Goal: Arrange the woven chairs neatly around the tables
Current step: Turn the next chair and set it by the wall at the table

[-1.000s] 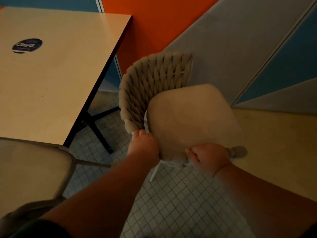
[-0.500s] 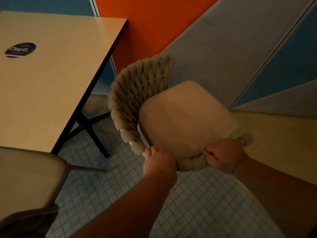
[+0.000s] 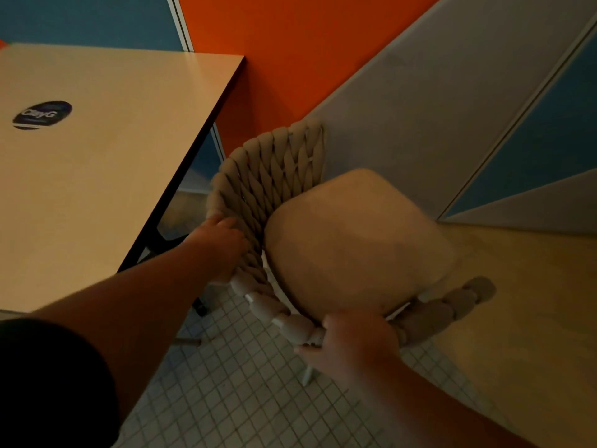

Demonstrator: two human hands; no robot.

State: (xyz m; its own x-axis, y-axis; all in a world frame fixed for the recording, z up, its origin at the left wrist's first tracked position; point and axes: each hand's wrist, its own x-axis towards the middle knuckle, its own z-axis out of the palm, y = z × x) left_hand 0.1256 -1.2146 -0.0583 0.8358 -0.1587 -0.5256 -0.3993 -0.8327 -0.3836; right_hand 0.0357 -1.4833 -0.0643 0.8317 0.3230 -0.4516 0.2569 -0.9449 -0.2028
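Note:
A beige woven chair (image 3: pixel 274 176) with a padded seat cushion stands on the tiled floor to the right of a pale square table (image 3: pixel 106 163). Its braided back curves round the left and near sides of the seat. My left hand (image 3: pixel 219 244) grips the woven back on the side facing the table, fingers curled over its rim. My right hand (image 3: pixel 352 344) grips the braided rim at the near edge of the chair. One white chair leg shows below my right hand.
A round dark sticker (image 3: pixel 42 114) lies on the table top. The table's black base (image 3: pixel 161 237) stands under its right edge, close to the chair. Orange, grey and blue wall panels (image 3: pixel 403 92) run behind the chair. Small white floor tiles (image 3: pixel 232 392) spread below.
The chair has turned, its woven back swinging toward the table. My left hand slid up the back toward the table side. The second chair at lower left has left the view.

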